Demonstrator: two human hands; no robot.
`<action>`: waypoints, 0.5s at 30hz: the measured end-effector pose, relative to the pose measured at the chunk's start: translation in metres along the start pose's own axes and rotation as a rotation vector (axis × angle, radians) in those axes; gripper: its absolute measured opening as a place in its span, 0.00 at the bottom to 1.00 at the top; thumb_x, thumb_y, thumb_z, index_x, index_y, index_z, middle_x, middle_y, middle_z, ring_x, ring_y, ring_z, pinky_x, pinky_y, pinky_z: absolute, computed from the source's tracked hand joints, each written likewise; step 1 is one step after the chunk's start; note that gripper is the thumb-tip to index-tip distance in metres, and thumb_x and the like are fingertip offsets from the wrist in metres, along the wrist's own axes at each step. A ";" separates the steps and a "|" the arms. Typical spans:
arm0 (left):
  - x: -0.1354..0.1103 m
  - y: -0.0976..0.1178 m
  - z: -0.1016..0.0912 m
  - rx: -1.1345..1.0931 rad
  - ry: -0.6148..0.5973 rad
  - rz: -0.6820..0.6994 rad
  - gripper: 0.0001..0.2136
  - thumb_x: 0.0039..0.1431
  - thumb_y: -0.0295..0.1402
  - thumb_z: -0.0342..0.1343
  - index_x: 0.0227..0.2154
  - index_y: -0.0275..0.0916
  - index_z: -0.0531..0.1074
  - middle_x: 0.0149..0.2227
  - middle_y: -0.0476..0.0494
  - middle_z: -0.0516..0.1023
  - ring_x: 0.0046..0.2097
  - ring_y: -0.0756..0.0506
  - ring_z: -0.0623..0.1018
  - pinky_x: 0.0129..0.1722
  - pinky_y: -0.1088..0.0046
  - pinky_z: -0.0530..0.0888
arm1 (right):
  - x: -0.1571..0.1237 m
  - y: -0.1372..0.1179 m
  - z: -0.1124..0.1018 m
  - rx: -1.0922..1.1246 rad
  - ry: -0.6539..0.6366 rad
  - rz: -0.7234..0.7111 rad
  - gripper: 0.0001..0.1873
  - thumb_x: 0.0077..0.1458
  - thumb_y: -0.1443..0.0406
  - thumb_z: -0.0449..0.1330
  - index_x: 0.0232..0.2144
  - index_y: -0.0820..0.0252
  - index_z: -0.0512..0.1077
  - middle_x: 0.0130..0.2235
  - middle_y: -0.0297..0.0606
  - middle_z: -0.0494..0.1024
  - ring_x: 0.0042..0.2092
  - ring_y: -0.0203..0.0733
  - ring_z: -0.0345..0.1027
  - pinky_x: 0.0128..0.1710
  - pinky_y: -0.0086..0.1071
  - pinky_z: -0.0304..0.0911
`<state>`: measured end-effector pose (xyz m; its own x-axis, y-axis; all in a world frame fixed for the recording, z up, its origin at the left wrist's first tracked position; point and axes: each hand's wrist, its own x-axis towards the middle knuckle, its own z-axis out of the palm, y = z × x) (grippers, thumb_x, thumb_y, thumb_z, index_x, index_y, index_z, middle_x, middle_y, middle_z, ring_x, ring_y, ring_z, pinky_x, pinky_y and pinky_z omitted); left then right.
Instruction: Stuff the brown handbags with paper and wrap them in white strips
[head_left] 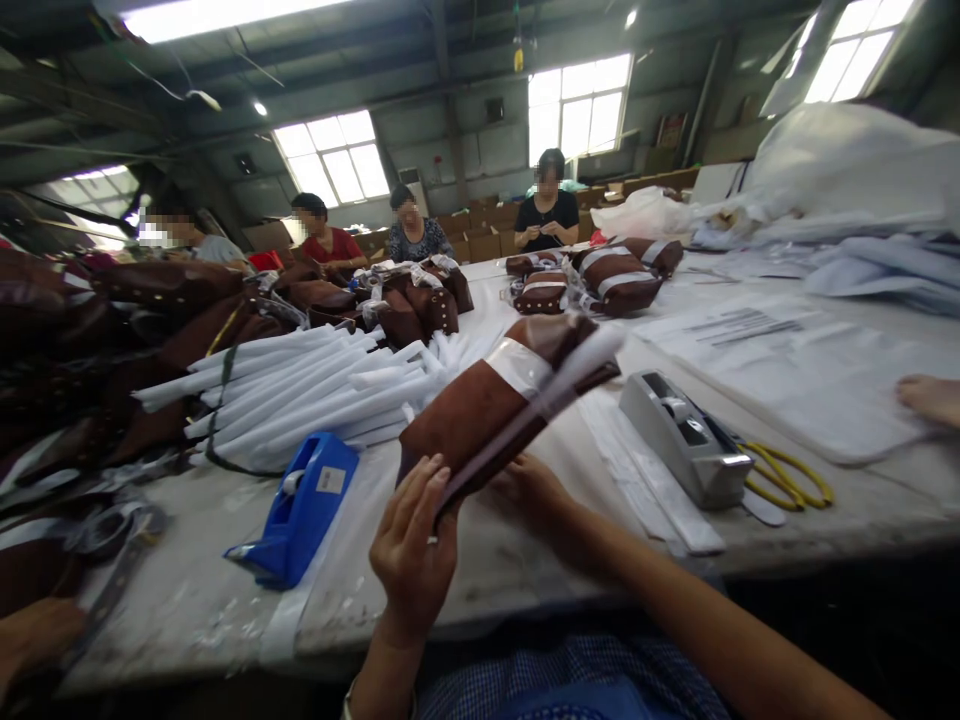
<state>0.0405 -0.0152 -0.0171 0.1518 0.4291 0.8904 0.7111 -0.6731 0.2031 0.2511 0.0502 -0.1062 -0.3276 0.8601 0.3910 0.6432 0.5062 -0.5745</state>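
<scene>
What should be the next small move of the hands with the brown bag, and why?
Probably the right hand should reach for the grey tape dispenser beside it. The left hand already grips the brown bag, a white paper-wrapped strip lies loose along its edge, and one tape band already crosses it.

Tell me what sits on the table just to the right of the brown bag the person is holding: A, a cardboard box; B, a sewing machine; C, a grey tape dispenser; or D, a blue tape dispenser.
C: the grey tape dispenser lies right of the brown bag gripped by the left hand and right hand, while the blue tape dispenser lies on the bag's left.
</scene>
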 end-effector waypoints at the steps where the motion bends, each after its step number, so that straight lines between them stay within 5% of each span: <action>1: -0.006 0.003 0.003 0.004 -0.018 0.075 0.25 0.56 0.22 0.61 0.57 0.43 0.70 0.53 0.41 0.79 0.57 0.40 0.77 0.56 0.60 0.76 | -0.008 -0.004 -0.004 0.008 0.000 -0.002 0.23 0.64 0.61 0.55 0.59 0.60 0.69 0.60 0.49 0.72 0.62 0.54 0.64 0.62 0.50 0.61; 9: -0.073 0.020 0.029 -0.046 -0.214 0.302 0.16 0.68 0.25 0.48 0.53 0.41 0.74 0.51 0.47 0.81 0.59 0.45 0.75 0.61 0.64 0.70 | -0.092 -0.063 -0.076 -0.003 -0.412 -0.344 0.17 0.64 0.59 0.56 0.52 0.49 0.76 0.44 0.43 0.83 0.43 0.47 0.78 0.44 0.37 0.73; 12: -0.085 0.024 0.029 -0.055 -0.225 0.287 0.16 0.68 0.25 0.48 0.53 0.42 0.74 0.51 0.49 0.80 0.59 0.45 0.75 0.62 0.64 0.69 | -0.070 -0.070 -0.106 -0.021 -0.185 -0.335 0.16 0.64 0.61 0.56 0.52 0.50 0.75 0.49 0.41 0.81 0.47 0.45 0.77 0.47 0.37 0.72; 15: -0.086 0.026 0.027 -0.043 -0.227 0.279 0.17 0.68 0.23 0.47 0.53 0.44 0.74 0.51 0.50 0.80 0.59 0.47 0.74 0.63 0.66 0.69 | -0.014 -0.055 -0.121 -0.077 0.065 -0.217 0.16 0.65 0.66 0.54 0.50 0.50 0.76 0.51 0.39 0.80 0.52 0.43 0.74 0.53 0.38 0.70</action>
<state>0.0643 -0.0530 -0.0999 0.4879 0.3446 0.8020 0.5916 -0.8061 -0.0136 0.3036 0.0021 0.0068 -0.4203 0.7242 0.5467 0.6142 0.6706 -0.4161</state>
